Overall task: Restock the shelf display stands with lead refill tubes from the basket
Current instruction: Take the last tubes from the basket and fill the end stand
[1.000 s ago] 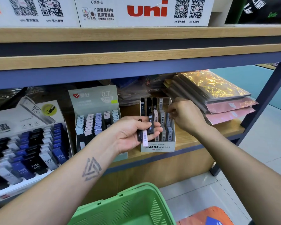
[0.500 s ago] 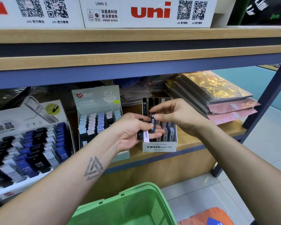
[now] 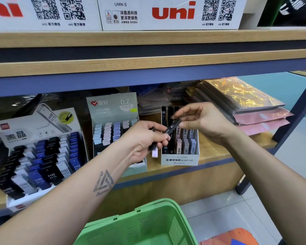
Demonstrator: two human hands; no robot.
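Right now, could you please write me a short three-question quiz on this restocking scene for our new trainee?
1. True or false: the right hand pinches a black lead tube.
2. Which display stand sits directly behind that tube? A) the MONO graph MG stand B) the black-and-blue HB 0.5 stand C) the grey 0.7 stand
3. Fill in: the left hand grips several tubes, and a ____ one sticks out below it.

Key: 1 true; 2 A; 3 pink.
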